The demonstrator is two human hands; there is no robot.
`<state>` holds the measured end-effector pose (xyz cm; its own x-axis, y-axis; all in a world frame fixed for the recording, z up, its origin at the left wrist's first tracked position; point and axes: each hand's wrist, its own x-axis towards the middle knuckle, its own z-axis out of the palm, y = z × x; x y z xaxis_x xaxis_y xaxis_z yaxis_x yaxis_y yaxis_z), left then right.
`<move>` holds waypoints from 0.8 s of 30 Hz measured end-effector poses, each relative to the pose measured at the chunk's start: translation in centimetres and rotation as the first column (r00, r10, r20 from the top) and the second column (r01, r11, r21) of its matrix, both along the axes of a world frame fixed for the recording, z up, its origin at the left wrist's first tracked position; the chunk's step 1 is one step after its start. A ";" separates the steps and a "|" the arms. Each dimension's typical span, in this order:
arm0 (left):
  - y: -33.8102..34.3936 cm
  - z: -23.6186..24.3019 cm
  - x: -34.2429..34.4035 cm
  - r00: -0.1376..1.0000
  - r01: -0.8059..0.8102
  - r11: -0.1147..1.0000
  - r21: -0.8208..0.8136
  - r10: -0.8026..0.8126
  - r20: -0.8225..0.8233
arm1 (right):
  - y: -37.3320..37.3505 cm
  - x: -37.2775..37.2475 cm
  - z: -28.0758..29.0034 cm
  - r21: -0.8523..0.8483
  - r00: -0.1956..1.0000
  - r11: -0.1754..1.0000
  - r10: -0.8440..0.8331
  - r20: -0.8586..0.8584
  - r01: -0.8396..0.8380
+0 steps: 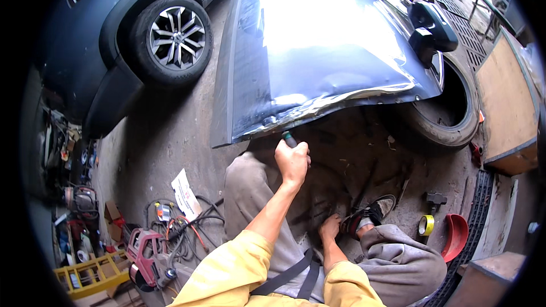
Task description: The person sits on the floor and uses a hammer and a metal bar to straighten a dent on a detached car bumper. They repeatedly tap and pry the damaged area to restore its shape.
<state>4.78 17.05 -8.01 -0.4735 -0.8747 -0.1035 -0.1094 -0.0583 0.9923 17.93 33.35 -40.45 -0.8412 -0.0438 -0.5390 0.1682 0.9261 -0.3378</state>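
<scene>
A detached blue-grey car door (335, 62) lies in front of me, its near edge creased and bent, with bare metal showing along it. My left hand (292, 162) is closed around a tool with a dark green and black handle (289, 139), just below that edge. The tool's working end is hidden, so its kind does not show. My right hand (329, 227) is low between my legs, near the floor and beside my shoe (380, 210). Its fingers are partly hidden, and I cannot make out anything in them.
A loose tyre (463, 119) sits under the door's right side, below the side mirror (435, 25). A car with a wheel (177, 40) stands at left. Cables (185, 224), a pink machine (145, 253), a hammer (435, 200), yellow tape (426, 225) and a red curved piece (455, 237) lie around me.
</scene>
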 end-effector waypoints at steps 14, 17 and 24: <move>-1.4 -4.6 -0.3 0.989 -0.118 0.992 -0.045 0.113 -0.100 | -4.4 -11.0 31.6 -0.908 0.858 0.335 -0.358 -0.368 -0.250; -1.0 -4.0 -0.3 0.991 -0.114 0.993 -0.021 0.112 -0.079 | -5.6 -14.7 37.4 -0.680 0.774 0.479 -0.002 -0.633 -0.555; -1.5 -2.5 0.8 0.975 -0.186 0.982 -0.043 0.180 -0.129 | -12.5 -14.6 43.4 -0.338 0.466 0.420 0.252 -0.848 -0.842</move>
<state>5.62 15.56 -10.49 -0.3109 -0.9504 -0.0039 0.0219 -0.0112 0.9997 3.34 20.83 2.98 -0.5015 -0.7003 0.5080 -0.7928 0.1370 -0.5938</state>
